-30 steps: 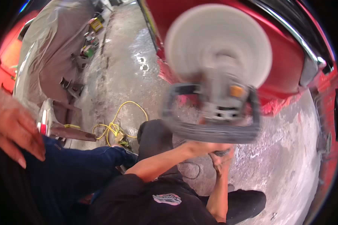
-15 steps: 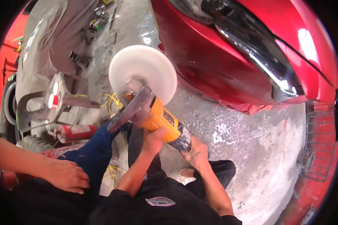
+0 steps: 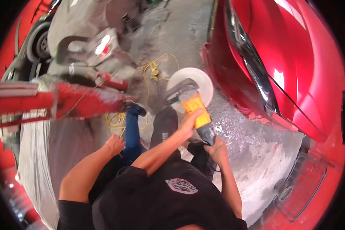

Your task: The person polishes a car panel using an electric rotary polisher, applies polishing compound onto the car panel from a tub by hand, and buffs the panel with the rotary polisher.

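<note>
Both my hands hold a yellow and black polisher in front of my body. My left hand is closed around the yellow housing. Behind it, my right hand wraps round the dark rear end. A round white polishing pad sits at the far end of the tool, partly covered by a dark D-shaped handle. The pad is over the floor, apart from the red car panel to its right.
A co-worker's hand is close on my left. Yellow cord lies on the floor. Left of it are a red metal beam and a grey covered object. A wire rack stands at lower right.
My view has turned and shifted left, bringing the red beam into sight. The polisher appears lower and further right, with its pad facing more downward. The co-worker's hand has lifted and closed.
</note>
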Tool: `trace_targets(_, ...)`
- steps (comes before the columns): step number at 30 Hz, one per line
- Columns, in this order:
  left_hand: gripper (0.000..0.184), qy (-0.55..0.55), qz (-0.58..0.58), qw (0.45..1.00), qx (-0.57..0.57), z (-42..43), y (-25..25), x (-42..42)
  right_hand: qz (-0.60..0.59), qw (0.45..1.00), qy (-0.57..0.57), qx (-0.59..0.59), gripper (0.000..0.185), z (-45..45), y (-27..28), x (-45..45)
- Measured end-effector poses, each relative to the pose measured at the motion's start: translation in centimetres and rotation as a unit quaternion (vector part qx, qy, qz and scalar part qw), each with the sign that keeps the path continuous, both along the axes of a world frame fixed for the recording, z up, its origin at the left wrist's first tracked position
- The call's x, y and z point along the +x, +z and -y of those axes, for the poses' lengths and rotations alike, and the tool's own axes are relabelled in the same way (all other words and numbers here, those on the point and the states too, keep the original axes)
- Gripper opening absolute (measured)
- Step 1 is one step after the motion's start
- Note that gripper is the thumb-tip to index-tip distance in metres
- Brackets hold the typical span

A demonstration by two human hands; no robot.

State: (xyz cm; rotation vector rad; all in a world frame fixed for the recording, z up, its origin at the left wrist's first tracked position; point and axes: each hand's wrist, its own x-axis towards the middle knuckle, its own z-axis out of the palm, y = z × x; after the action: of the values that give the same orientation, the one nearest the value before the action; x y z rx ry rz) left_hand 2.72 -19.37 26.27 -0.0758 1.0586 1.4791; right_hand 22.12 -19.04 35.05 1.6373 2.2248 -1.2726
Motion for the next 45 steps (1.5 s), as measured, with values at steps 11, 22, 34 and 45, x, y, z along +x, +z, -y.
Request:
trace_targets(11,0.051,-0.078,-0.027,0.997,-0.002,0.5,6.9,1.0,-0.076,0.964,-0.176,-0.183,0.032,1.8,8.6,-0.9)
trace_targets(22,0.034,-0.222,-0.421,0.87,-0.13,-4.2,-2.0,-35.0,-0.115,0.854,-0.354,-0.363,0.024,-1.6,3.3,-14.6)
trace_targets(34,0.109,-0.056,-0.617,0.619,-0.483,-8.0,-11.4,-84.9,-0.022,0.731,-0.498,-0.467,0.033,-3.1,-2.4,-26.5)
trace_targets(45,0.102,-0.167,-0.704,0.634,-0.273,-7.3,-21.6,-92.6,-0.037,0.705,-0.548,-0.449,0.039,-2.9,-1.1,-27.0)
